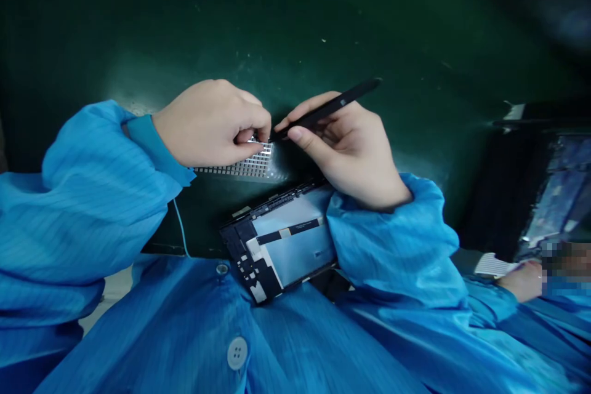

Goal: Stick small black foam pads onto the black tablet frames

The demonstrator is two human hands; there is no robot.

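My left hand (210,123) is closed in a pinch on the edge of a small silvery sheet with a grid of tiny parts (252,165) lying on the dark green table (323,24). My right hand (344,148) grips black tweezers (325,109) like a pen, their tip meeting the sheet by my left fingertips. Below my right wrist lies an opened tablet-like device (281,240), back side up, with a grey panel and black tape strips. Both arms wear blue striped sleeves.
At the right edge another person's hand (526,280) in a blue sleeve rests near a white ribbon cable (494,265) and a dark tray with another device (558,191). A thin blue cord (181,228) hangs by my left sleeve.
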